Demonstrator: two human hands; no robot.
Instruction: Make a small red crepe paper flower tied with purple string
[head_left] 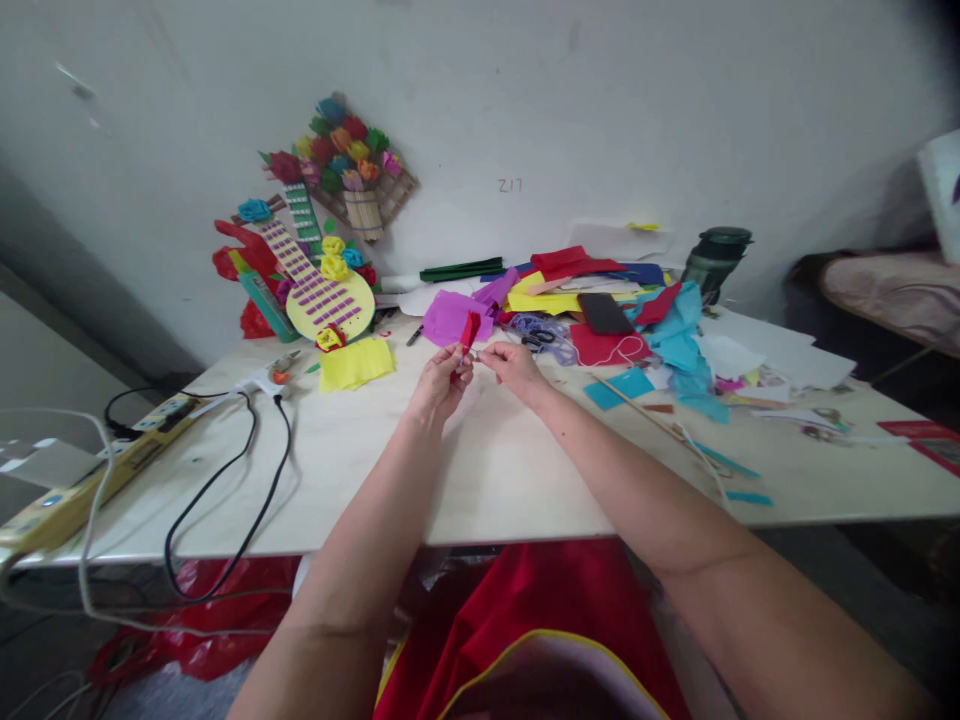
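Observation:
My left hand (444, 378) and my right hand (511, 366) meet above the middle of the pale table (480, 470). The left hand's fingers pinch the lower end of a small red paper strip (470, 330), which stands upright. The right hand's fingertips are pinched together just to the right of the strip, touching or nearly touching it; what they hold is too small to make out. A purple paper sheet (450, 315) lies right behind the hands.
A yellow paper (356, 363) and a glue gun (270, 378) with black cord lie to the left, beside a power strip (82, 490). Scissors (541, 338), a dark phone (604, 314), coloured paper scraps and a dark bottle (714, 258) crowd the right. Paper-flower crafts (330, 200) lean against the wall.

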